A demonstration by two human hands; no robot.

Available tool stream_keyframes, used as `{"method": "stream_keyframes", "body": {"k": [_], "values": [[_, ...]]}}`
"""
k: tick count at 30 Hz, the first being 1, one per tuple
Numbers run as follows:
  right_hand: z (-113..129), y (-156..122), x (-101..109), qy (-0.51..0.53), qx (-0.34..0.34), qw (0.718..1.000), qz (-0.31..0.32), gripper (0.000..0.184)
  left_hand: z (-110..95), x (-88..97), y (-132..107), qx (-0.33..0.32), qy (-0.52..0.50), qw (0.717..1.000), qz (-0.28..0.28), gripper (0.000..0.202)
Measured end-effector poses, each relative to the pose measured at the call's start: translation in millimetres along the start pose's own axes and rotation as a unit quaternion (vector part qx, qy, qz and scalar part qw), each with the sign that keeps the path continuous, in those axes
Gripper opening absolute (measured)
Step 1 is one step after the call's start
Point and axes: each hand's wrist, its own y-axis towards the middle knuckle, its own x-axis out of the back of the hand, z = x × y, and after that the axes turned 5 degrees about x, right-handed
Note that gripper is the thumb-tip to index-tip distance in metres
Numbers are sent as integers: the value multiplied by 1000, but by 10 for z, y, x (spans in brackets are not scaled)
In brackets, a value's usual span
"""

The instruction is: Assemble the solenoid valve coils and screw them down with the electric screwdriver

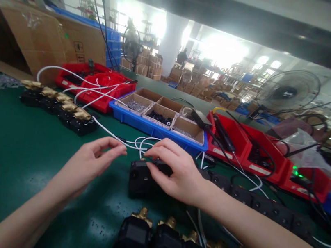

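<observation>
My right hand (174,171) rests on top of a black valve block (140,178) on the green table, its fingertips pressing a small black part at the block's upper edge. My left hand (93,163) hovers just left of the block with thumb and forefinger pinched close together; whether something tiny is between them is too small to tell. White wires (138,141) loop on the table just behind both hands.
Black valves with brass fittings (166,240) line the near edge; another row (58,108) sits far left. A blue tray (152,129) of cardboard boxes holding small parts, red bins (243,146), cardboard cartons (41,39), a fan (288,92) and cables stand behind.
</observation>
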Motion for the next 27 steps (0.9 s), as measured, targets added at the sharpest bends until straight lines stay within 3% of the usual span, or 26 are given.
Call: {"method": "stream_keyframes", "body": {"k": [3,6,8,11,15,16,18,21,23,25,27], "values": [[76,100,88,-18,29,999,-8,13,-178,-117,-52,58,-165,984,36,38],[126,220,111,-50,59,996,42,17,-408,-329,-64,161,-304,934,93,46],[128,290,127,-103,49,990,83,14,-534,-475,-36,187,-355,910,102,50],[110,358,199,-161,4,972,170,17,-611,-645,29,204,-386,892,116,54],[106,365,317,-129,-44,950,281,7,-548,-760,79,219,-371,889,154,55],[106,352,334,-124,-48,950,281,6,-527,-769,81,216,-367,892,155,54],[98,306,356,-104,-54,968,223,5,-491,-749,81,206,-358,899,145,53],[57,199,383,-19,-86,995,54,6,-433,-616,107,139,-280,944,106,44],[15,109,400,39,-137,990,-15,7,-372,-485,163,41,-142,988,53,30],[-27,15,397,82,-206,975,-8,6,-295,-372,243,-43,23,999,24,25],[-58,-67,364,113,-279,953,42,3,-218,-313,324,-70,153,984,57,32]]}}
